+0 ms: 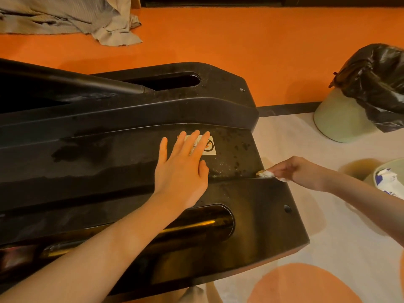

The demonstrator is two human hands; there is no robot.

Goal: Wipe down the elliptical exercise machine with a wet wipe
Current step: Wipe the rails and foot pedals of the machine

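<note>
Far left of the black elliptical housing: the centre panel carries dark wet patches and a streaked edge, which I read as ground already wiped. The upper shoulder by the slot looks speckled and dull; cannot tell whether wiped.

Centre: left hand lies flat on the centre panel, fingers straight and spread, holding nothing. The fingertips overlap a white warning sticker. Judged to be bracing the body, not cleaning.

Right of the sticker: spots and fine specks on the panel near the end of the housing. Judged still dirty.

Right end: right hand pinches a small wadded wet wipe, pressing it into the seam where the centre panel meets the lower cover, at the machine's end edge. Judged step: working the groove.

Progress estimate: part done. Left to do, as far as shown: spotted zone, lower cover around the metal rail, end faces, and whatever lies outside the view.

Count:
- hands: 2
- wipes in hand: 1
- stickers: 1
- slots in housing: 2 (upper empty-looking, lower with rail)
- bins: 1 pale bin with a black liner, floor, upper right
- wipe pack: 1 probable, right edge, partly cut off
- grey cloth heap: 1, upper left on the orange floor
</note>
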